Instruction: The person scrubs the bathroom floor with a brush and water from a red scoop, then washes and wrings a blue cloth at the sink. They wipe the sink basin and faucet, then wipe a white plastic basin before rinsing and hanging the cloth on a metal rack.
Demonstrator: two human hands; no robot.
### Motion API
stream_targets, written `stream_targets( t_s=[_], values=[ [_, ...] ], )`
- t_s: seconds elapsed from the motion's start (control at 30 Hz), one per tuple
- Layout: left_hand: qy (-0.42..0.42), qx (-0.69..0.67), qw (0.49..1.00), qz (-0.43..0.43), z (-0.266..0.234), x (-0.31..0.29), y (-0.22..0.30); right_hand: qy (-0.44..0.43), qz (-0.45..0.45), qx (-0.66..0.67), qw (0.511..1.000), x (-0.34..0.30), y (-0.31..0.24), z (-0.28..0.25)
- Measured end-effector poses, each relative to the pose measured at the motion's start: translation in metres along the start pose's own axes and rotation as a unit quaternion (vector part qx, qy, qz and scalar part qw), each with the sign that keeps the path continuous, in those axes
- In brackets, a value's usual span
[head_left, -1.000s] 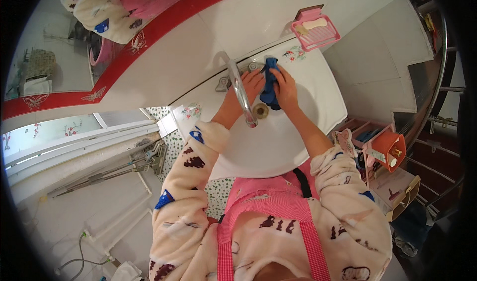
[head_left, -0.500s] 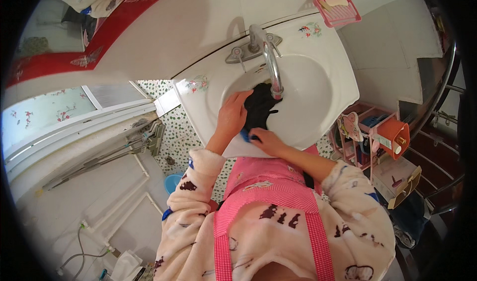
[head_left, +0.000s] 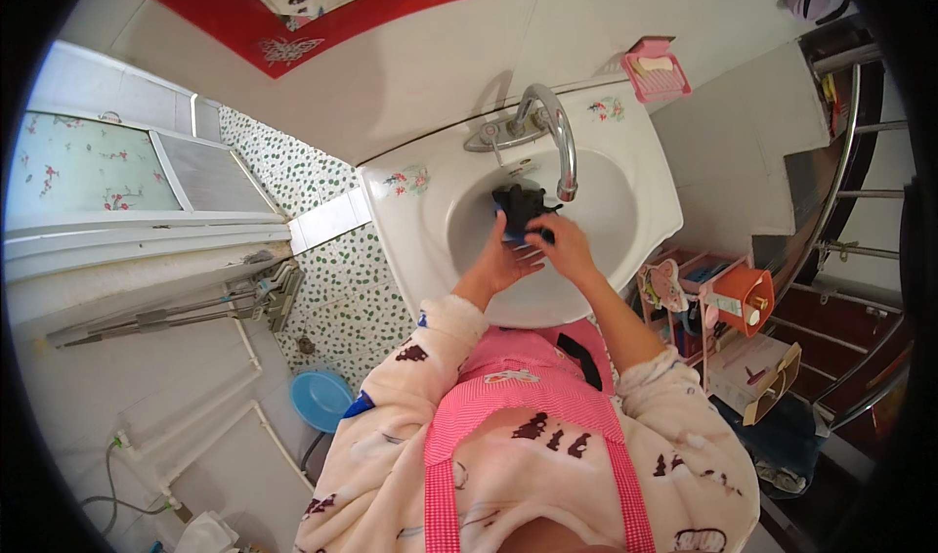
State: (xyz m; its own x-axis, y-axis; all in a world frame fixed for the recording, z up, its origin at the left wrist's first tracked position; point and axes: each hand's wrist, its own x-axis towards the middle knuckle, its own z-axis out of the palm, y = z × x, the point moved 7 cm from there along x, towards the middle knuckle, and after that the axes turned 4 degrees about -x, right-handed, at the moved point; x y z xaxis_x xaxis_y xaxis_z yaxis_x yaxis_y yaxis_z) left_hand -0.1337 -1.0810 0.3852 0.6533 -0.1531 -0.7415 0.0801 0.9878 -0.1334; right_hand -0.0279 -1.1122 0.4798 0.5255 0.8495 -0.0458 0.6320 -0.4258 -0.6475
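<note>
Pinching bunched cloth [head_left: 525, 206] with curled fingers of right hand [head_left: 565, 248]; bracing with thumb of left hand [head_left: 504, 263], fingers spread. Seemingly midway: not yet lifted from basin [head_left: 611, 226].

One left hand [head_left: 504, 264], one right hand [head_left: 567, 249], one dark cloth bundle [head_left: 522, 207], one sink [head_left: 415, 226] and one faucet [head_left: 565, 148] occupy the centre; far right is one soap dish [head_left: 662, 84]; near left, one blue basin [head_left: 320, 400]; right, one orange container [head_left: 745, 282].

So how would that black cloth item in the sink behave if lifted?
The black cloth item is probably floppy: it sits crumpled, with loose ends sticking out. It likely won't roll, given that irregular shape. Wetness, hence weight, I can't tell.
</note>
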Motion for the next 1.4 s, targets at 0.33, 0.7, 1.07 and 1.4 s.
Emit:
stream_targets(
  t_s=[0.33,0.7,1.07,1.4],
  values=[
    [-0.031,0.005,0.999,-0.009,0.024,0.057,0.002,-0.246,0.022,0.330,0.911,-0.031,-0.063,-0.035],
    [-0.183,0.110,0.977,-0.004,0.049,0.023,-0.012,-0.107,0.283,0.552,0.777,0.026,0.109,0.038],
    [-0.336,-0.290,0.895,-0.036,0.107,-0.025,-0.050,-0.100,0.038,0.844,0.526,0.034,-0.014,0.023],
    [-0.037,0.230,0.962,0.141,0.060,-0.008,-0.014,-0.061,0.284,0.711,0.641,0.043,0.068,0.046]
  ],
)
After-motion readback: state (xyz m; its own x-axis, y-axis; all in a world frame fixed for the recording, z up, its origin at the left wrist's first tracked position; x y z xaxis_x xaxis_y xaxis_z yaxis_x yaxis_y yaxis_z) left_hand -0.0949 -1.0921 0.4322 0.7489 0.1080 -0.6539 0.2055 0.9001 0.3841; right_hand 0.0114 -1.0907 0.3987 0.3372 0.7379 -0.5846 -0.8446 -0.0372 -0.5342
